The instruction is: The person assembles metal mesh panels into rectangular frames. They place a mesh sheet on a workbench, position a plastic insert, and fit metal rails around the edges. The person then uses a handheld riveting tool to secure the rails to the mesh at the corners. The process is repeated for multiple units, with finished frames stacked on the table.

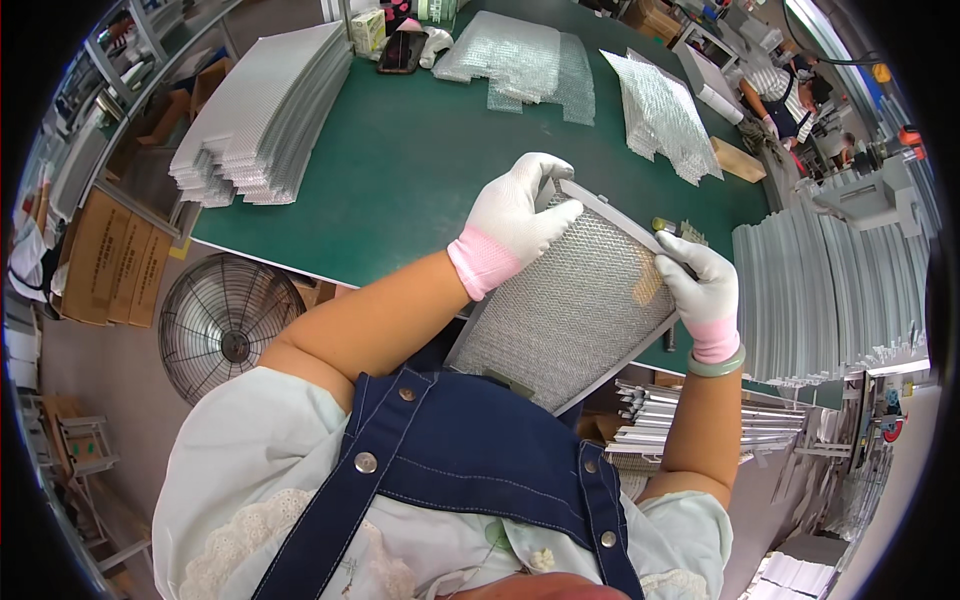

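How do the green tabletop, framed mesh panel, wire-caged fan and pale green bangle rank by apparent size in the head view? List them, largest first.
1. Green tabletop
2. Framed mesh panel
3. Wire-caged fan
4. Pale green bangle

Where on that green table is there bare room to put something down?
The green table is barest between the stack of pale sheets and the left hand, this side of the bubble wrap. A smaller gap lies between the framed mesh panel and the silvery sheets. The right end is crowded with tightly packed panels.
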Available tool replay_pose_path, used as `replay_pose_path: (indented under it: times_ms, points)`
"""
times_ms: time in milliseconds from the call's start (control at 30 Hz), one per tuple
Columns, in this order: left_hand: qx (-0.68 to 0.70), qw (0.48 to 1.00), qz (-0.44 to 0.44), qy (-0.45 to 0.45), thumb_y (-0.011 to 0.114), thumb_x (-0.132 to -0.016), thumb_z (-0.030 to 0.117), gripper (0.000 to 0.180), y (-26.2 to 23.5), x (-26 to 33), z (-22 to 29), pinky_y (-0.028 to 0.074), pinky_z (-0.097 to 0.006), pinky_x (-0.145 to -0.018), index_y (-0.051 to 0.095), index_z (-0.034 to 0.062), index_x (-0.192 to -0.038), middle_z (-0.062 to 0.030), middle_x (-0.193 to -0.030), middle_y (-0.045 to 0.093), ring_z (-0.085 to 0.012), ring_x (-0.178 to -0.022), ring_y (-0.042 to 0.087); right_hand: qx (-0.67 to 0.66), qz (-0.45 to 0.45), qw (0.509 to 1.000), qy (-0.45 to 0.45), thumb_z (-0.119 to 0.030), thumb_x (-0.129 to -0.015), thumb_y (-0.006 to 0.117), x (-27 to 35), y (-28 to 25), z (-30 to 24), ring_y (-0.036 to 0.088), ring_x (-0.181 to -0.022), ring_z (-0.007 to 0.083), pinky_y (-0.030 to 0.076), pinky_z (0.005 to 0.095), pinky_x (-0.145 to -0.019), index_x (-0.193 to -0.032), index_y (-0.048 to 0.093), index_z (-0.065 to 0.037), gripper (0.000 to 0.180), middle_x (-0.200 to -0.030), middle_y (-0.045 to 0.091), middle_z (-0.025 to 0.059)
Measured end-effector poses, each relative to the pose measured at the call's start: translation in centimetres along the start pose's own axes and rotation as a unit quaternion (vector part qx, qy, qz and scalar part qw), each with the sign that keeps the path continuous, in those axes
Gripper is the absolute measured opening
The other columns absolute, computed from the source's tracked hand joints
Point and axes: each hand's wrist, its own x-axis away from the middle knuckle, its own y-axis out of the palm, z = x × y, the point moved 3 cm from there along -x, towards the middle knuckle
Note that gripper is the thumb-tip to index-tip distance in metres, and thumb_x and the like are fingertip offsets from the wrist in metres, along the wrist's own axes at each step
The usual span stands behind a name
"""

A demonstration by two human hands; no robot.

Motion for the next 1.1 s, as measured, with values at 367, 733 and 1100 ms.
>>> replay_pose_path:
  times_ms: [367, 733, 1100]
  points:
    - [-0.021, 0.987, 0.029, 0.158, 0.07, -0.088, 0.015, 0.059, -0.6, 2.6, -0.4, 0.04, -0.039, -0.11, 0.043, -0.006, -0.137, -0.0238, -0.141, 0.049, -0.0301, -0.129, 0.054, 0.008, -0.013, 0.999, -0.043, -0.003, -0.084, 0.075, 0.9, 0.0, -1.4, 0.069, -0.09, 0.0134, 0.053, 0.0258, -0.082, -0.115, 0.073, 0.0, 0.03, -0.097, 0.074, 0.0091]
    - [-0.126, 0.891, 0.144, 0.411, 0.066, -0.093, 0.019, 0.033, -1.3, 0.7, 12.0, 0.056, -0.038, -0.075, 0.062, 0.0018, -0.122, -0.0182, -0.101, 0.069, -0.0343, -0.086, 0.069, -0.093, 0.167, 0.972, -0.138, -0.004, -0.091, 0.069, 4.5, -5.0, -5.1, 0.058, -0.088, 0.0075, 0.047, 0.0229, -0.081, -0.128, 0.062, 0.004, 0.039, -0.102, 0.066, 0.0034]
    - [-0.256, 0.871, -0.097, 0.407, 0.08, -0.061, 0.065, 0.072, 7.1, 1.2, 6.4, 0.028, -0.065, -0.109, 0.058, 0.0057, -0.096, -0.0124, -0.102, 0.061, -0.0411, -0.118, 0.054, -0.025, 0.102, 0.994, -0.013, -0.013, -0.089, 0.067, 11.1, 10.6, 6.1, 0.067, -0.098, 0.0358, 0.052, 0.0406, -0.084, -0.109, 0.066, 0.0, 0.024, -0.102, 0.068, 0.018]
